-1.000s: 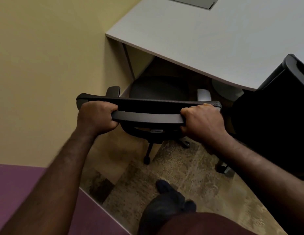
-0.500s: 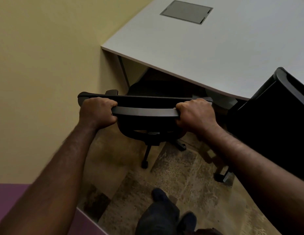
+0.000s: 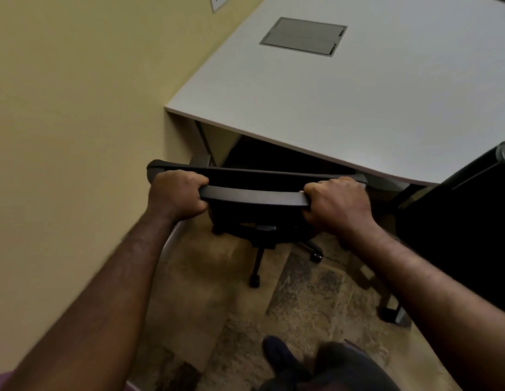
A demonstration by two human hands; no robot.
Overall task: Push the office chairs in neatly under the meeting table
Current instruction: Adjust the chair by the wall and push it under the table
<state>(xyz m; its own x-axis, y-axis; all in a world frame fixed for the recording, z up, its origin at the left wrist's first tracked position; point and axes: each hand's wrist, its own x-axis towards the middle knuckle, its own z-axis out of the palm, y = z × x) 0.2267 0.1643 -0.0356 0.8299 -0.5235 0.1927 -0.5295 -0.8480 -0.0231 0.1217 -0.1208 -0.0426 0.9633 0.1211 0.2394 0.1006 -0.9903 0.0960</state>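
The office chair (image 3: 254,193) stands at the corner of the bench (image 3: 358,103), its seat already out of sight under the bench edge and its backrest top just short of that edge. Both hands are wrapped round the dark crossbar at the top of the backrest: the left hand (image 3: 176,194) grips the end of the bar nearer the yellow wall (image 3: 76,108), the right hand (image 3: 337,206) grips the end nearer the second chair (image 3: 460,221). Fingers curl under the bar on each side, so neither hand is free.

The relation that matters is the line of the backrest against the bench edge. The bar's long axis runs left to right across the view, while the bench edge slants away toward the wall side. The right end of the backrest sits nearly under the edge; the left end lies further out from it. By that reading the chair is slightly skewed to the bench, and the left hand looks to have more pushing to do than the right to square it up.

The bench lies straight ahead of the hands, with the chair between them. Its base and castors (image 3: 254,283) are on the floor on the person's side of the bench. How much room remains under the bench is hard to judge, as that space is in deep shadow. The second chair stands beside the bench edge to the right, partly out of frame.
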